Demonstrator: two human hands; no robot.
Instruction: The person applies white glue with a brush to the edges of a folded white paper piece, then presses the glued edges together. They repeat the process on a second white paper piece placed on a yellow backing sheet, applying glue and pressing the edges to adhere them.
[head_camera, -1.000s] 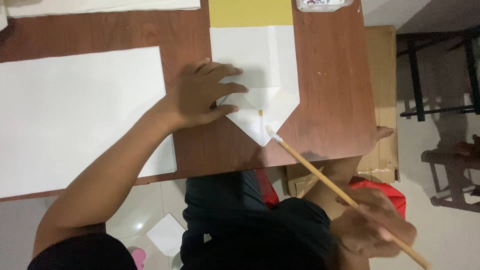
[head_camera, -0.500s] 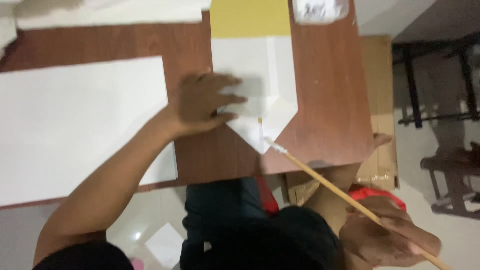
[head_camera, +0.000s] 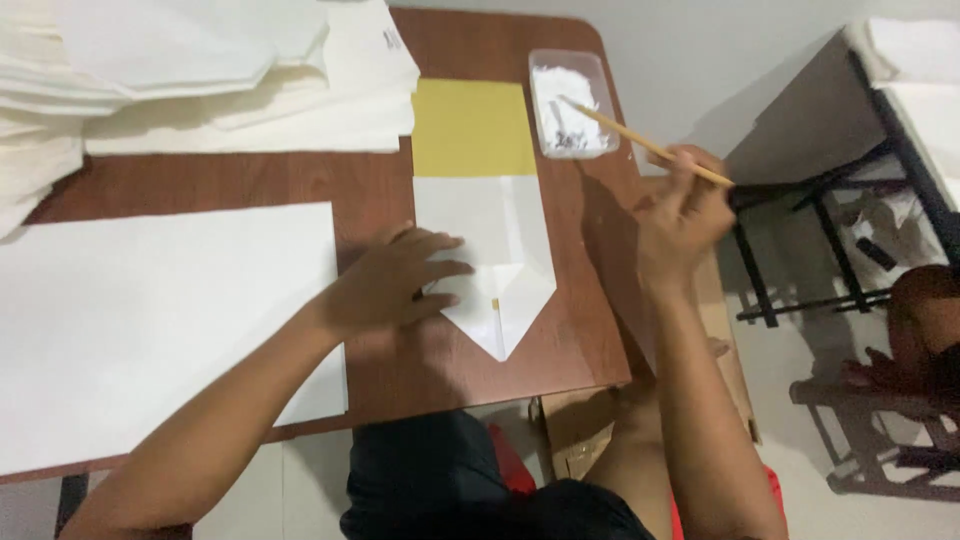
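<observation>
White paper sheet (head_camera: 150, 320) covers the left of a brown wooden table (head_camera: 380, 200), below a stack of white folded papers (head_camera: 200, 70). At centre, the left hand (head_camera: 390, 285) lies flat, fingers spread, on a white folded paper bag with pointed flap (head_camera: 500, 260), a yellow sheet (head_camera: 472, 128) beyond it. The right hand (head_camera: 680, 215) pinches a thin wooden brush (head_camera: 640, 142), its tip in a clear plastic tub of white paste (head_camera: 572, 100).

Brown wooden table (head_camera: 250, 185), pale wall (head_camera: 720, 50), light tiled floor (head_camera: 790, 350), black metal rack (head_camera: 850, 230) at the side
</observation>
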